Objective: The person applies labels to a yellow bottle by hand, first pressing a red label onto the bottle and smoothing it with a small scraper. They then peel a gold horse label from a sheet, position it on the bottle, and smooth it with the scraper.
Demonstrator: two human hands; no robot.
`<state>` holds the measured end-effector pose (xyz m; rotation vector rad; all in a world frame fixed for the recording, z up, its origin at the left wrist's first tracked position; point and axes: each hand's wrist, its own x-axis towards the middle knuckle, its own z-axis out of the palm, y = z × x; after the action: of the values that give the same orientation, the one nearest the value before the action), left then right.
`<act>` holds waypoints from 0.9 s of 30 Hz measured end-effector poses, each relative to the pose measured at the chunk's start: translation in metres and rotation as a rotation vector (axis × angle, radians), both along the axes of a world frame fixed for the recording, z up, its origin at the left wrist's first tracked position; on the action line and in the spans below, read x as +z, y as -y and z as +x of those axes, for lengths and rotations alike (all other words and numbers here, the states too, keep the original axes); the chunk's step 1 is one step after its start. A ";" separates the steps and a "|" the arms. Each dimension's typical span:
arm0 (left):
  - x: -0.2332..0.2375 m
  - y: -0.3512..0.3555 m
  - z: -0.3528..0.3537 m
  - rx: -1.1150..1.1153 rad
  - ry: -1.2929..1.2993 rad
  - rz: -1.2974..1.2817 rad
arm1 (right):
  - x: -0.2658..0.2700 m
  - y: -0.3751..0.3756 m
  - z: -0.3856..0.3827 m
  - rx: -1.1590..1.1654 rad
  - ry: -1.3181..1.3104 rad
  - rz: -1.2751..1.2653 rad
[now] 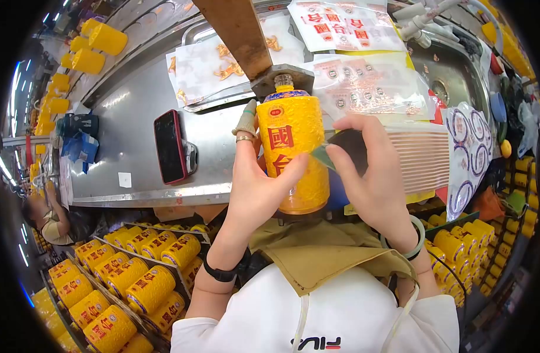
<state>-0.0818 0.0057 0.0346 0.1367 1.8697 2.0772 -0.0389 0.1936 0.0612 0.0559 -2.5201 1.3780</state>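
A yellow embossed bottle [295, 150] with red characters and a blue-patterned shoulder lies in front of me, its clear neck toward a metal holder [282, 79] below a brown beam. My left hand [255, 170] is wrapped around the bottle's left side, thumb across the front below the characters. A cover sits on one of its fingertips. My right hand [373, 167] pinches a small flat green piece [324, 157] between thumb and finger, its edge right at the bottle's right side.
Decal sheets with red characters [346, 26], gold figures [223, 65] and blue rings [467, 153] lie around the steel bench [129, 132]. A phone [170, 147] rests at left, a sink [443, 82] at right. Crates of yellow bottles [108, 329] stand below; another person [52, 217] sits far left.
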 end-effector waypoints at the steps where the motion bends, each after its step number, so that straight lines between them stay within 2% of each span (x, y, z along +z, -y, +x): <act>1: 0.000 0.000 0.000 0.000 0.000 -0.001 | 0.000 0.001 0.000 -0.001 0.025 -0.024; 8: 0.004 -0.003 -0.001 0.004 0.010 -0.005 | -0.003 0.000 -0.001 0.013 0.058 -0.064; 10: 0.004 -0.003 -0.001 0.006 0.005 0.006 | -0.004 -0.001 -0.001 0.025 0.148 -0.203; 16: 0.008 -0.003 0.000 0.007 0.001 0.005 | -0.003 -0.002 -0.003 0.041 0.199 -0.266; 27: 0.013 -0.010 0.000 0.039 0.066 0.019 | -0.010 -0.005 0.003 -0.032 0.094 -0.205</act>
<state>-0.0820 0.0160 0.0475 0.0362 1.8279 2.0991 -0.0363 0.1984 0.0512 -0.0906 -2.4259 1.6534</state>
